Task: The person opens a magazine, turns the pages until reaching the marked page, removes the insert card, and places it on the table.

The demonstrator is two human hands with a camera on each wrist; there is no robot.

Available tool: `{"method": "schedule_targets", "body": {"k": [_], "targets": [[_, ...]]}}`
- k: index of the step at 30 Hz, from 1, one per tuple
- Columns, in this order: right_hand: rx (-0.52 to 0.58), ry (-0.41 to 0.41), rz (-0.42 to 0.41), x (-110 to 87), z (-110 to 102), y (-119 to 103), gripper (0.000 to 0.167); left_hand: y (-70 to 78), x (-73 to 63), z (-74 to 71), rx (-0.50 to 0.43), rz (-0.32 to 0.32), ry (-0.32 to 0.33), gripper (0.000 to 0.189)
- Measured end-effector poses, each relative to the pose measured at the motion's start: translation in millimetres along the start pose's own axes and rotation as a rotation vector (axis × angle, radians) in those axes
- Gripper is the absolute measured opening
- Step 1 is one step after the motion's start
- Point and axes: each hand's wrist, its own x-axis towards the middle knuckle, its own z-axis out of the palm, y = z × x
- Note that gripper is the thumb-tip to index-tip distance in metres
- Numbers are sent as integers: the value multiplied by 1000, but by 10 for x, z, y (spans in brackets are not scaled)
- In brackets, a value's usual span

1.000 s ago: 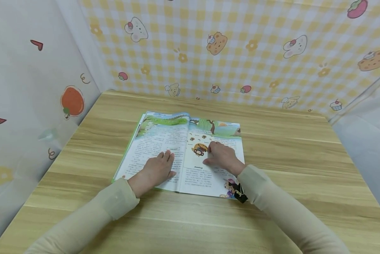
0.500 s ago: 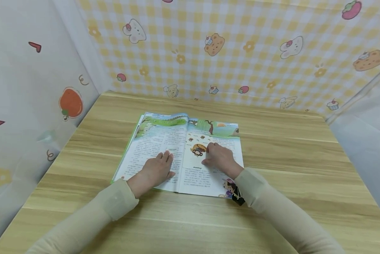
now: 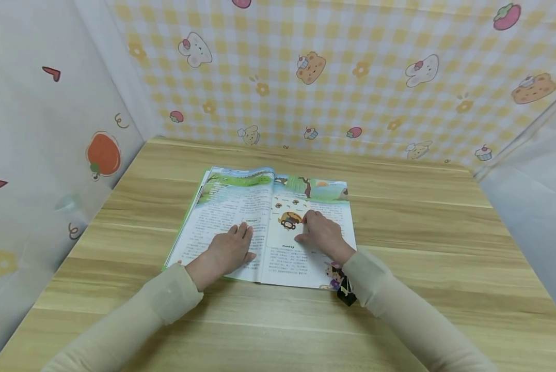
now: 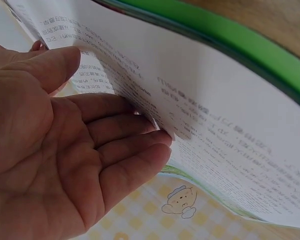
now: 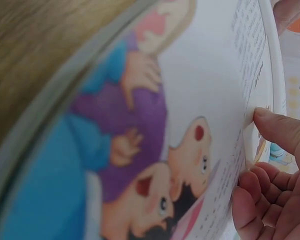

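An open book (image 3: 217,212) with printed text and illustrated page tops lies on the table. My left hand (image 3: 231,248) rests on the left page, its fingers fairly straight; the left wrist view shows those fingers (image 4: 125,145) meeting the page. On the right page, beside the spine, lies a picture card (image 3: 282,235) with a cartoon monkey and the word "monkey". My right hand (image 3: 324,232) is at the card's right side, thumb and curled fingers pinching it; they cover that edge. In the right wrist view the thumb (image 5: 282,130) and bent fingertips touch the card and page.
The wooden table (image 3: 422,248) extends around the book. Behind it hangs a yellow checked cloth (image 3: 343,77) with cartoon prints, and a white printed cloth (image 3: 31,129) stands on the left. A small black object (image 3: 346,297) is below my right wrist, near the book's lower right corner.
The head view has shifted slightly. Both hands, the book and the card keep their places relative to one another.
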Motion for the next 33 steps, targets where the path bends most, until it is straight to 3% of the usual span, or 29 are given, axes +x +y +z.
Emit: {"method": "schedule_targets", "body": {"k": [15, 24, 33], "targets": [[-27, 61, 69, -28, 61, 62, 57, -8, -22, 18, -15, 8, 14, 62], [-90, 46, 65, -32, -25, 39, 51, 0, 25, -8, 24, 18, 41, 62], [-56, 1, 91, -39, -29, 11, 49, 16, 0, -25, 13, 8, 6, 63]]}}
